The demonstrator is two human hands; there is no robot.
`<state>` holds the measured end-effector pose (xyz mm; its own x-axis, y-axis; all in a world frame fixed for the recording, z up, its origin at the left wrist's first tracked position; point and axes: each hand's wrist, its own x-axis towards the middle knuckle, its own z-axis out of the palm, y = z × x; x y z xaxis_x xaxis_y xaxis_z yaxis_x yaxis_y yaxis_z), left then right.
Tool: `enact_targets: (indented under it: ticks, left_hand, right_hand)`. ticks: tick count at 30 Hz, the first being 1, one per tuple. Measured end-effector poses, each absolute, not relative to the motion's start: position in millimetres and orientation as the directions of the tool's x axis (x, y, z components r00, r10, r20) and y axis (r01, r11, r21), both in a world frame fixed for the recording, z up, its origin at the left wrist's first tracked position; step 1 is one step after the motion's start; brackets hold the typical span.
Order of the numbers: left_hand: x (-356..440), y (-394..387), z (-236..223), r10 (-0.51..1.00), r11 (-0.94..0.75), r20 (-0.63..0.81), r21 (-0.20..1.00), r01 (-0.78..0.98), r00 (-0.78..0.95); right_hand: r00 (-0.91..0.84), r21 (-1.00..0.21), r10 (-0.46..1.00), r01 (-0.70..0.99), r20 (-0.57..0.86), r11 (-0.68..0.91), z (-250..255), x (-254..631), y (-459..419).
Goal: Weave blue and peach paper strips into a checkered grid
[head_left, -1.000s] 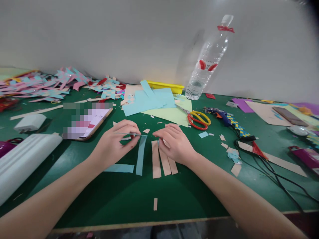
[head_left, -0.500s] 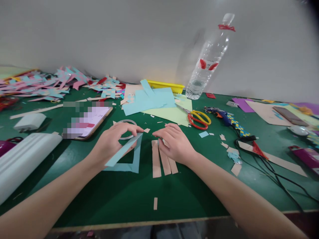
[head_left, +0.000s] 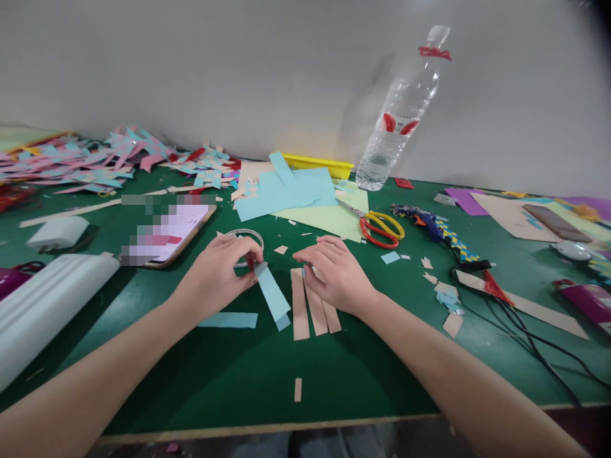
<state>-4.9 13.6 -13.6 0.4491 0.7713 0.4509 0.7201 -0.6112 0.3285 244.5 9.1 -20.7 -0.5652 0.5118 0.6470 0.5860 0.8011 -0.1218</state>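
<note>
My left hand (head_left: 222,267) is closed, pinching the upper end of a light blue paper strip (head_left: 274,296) between thumb and fingers. The strip slants down to the right, and another blue end shows under its lower tip. Below that hand, a second blue strip (head_left: 233,320) lies flat, partly hidden by the wrist. Loosely curved, my right hand (head_left: 337,273) rests over several pale pink paper strips (head_left: 300,312); its thumb and forefinger are apart. A roll of tape (head_left: 258,236) is behind my left fingers.
Scissors (head_left: 379,229) lie beyond my right hand, near blue paper sheets (head_left: 296,191) and a tall plastic bottle (head_left: 398,121). A phone (head_left: 176,238) and white charger (head_left: 57,232) are at left. Paper scraps and black cables (head_left: 520,331) spread to the right.
The blue strip in my left hand has swung from pointing down-left to down-right, and the upright blue strip no longer lies beside it. My right hand has stayed put.
</note>
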Motion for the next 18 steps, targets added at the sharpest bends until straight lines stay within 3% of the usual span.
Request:
enact_targets:
  ticks: [9,18]
  left_hand:
    - [-5.9,15.6,-10.0,0.786,-0.602,0.39,0.311,0.735,0.479]
    - [-8.3,15.8,-10.7,0.768,-0.617,0.428,0.3,0.727,0.476]
  right_hand:
    - [-0.564,-0.143,0.523,0.581,0.639,0.801,-21.2,246.6,10.9]
    - [-0.519,-0.197,0.546,0.581,0.658,0.79,-22.2,247.2,12.7]
